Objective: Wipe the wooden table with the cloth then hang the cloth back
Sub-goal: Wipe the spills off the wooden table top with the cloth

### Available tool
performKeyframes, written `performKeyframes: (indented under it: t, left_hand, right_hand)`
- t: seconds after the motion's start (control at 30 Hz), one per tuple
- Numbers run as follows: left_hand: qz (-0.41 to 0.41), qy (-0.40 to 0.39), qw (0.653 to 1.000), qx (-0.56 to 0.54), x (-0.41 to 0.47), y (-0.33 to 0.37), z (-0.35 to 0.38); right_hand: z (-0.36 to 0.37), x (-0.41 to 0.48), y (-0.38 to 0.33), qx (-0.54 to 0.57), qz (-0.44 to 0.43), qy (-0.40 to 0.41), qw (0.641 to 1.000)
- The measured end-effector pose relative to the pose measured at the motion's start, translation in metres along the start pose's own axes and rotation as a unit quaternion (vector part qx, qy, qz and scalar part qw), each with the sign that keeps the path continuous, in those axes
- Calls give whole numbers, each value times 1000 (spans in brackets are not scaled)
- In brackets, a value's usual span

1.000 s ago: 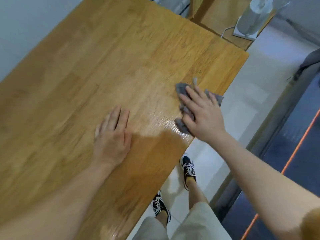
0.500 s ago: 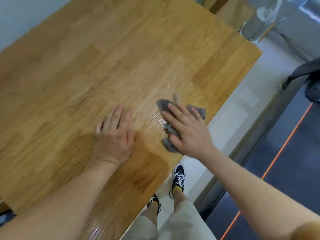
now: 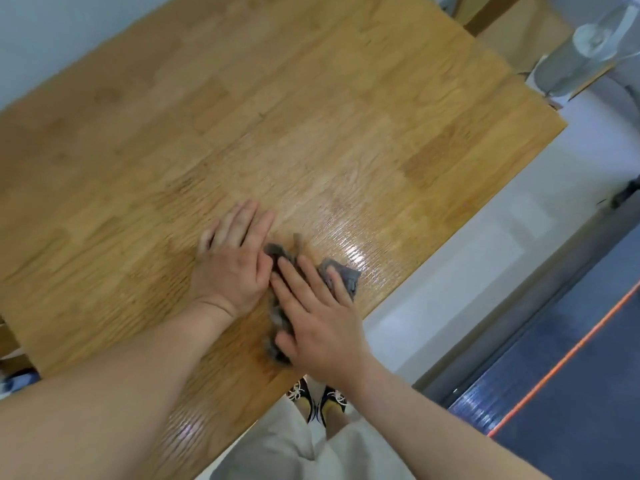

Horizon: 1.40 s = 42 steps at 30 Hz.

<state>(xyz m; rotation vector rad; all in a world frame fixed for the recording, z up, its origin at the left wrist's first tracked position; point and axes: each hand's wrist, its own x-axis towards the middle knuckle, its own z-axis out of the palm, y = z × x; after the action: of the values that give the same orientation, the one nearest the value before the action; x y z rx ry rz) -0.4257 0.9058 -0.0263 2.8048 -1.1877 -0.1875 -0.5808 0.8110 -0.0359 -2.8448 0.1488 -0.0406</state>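
The wooden table [image 3: 311,116] fills most of the view, with a wet sheen near its front edge. A crumpled grey cloth [image 3: 343,275] lies on it near that edge, mostly hidden under my right hand [image 3: 318,320], which presses flat on it with fingers spread. My left hand [image 3: 232,265] rests flat on the wood right beside the cloth, fingers together, its thumb side touching the cloth's left edge.
The table's right edge drops to a pale tiled floor [image 3: 467,265]. A white fan [image 3: 588,46] stands past the far right corner. A dark mat with an orange line [image 3: 561,362] lies at the right. My shoes [image 3: 318,400] show below the table edge.
My right hand has slid the cloth leftward along the front edge until it meets my left hand. The left hand has stayed flat on the wood.
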Motion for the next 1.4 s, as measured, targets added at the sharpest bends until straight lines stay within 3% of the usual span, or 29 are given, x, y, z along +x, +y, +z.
performKeyframes:
  t: [0.07,0.13,0.27,0.4,0.43,0.53,0.63,0.7,0.8,0.87,0.97,1.03,1.07,1.17,1.23,1.4]
  left_hand:
    - [-1,-3,1000,-7,0,0,-2]
    - [-3,-4,1000,-15,0,0,-3]
    - [2,0,1000,-24,1,-2,-2]
    - [4,1,1000,-22,1,-4,0]
    - [5,0,1000,-21,1,-4,0]
    - [13,5,999,-30,0,-6,1]
    - [10,19,999,-41,-4,-7,3]
    - [13,32,998,-55,-4,-8,3]
    - [30,38,995,-93,-5,-13,4]
    - [39,27,989,-139,-13,-24,4]
    - [36,3,989,-142,-58,-62,4]
    - [50,-6,991,-121,-104,-94,2]
    - [56,-17,991,-118,-125,-109,0]
    - [50,-19,991,-126,-171,-132,2]
    - [1,1,989,-148,-194,-138,3]
    - [-135,91,961,-225,-237,-140,6]
  right_hand:
    - [-7,-6,45,-11,-108,-33,994]
    - [-20,0,99,-23,-83,-25,996]
    - [-42,36,158,-18,157,45,986]
    - [-35,69,116,-8,379,80,922]
    - [-29,69,94,-3,376,76,924]
    - [-5,44,13,-3,225,45,973]
    - [13,13,-47,-15,134,6,991]
    - [14,7,-46,1,104,-14,994]
    - [0,5,5,-33,-38,-52,997]
    - [-14,9,45,-50,7,-31,998]
    - [-21,23,49,-30,284,41,957]
    - [-7,34,2,-21,392,59,918]
    - [3,35,-31,-19,386,55,921]
    - [37,15,-136,-17,225,9,974]
    - [57,-1,-196,-25,140,-17,990]
    - [72,-13,-239,-47,138,-22,989]
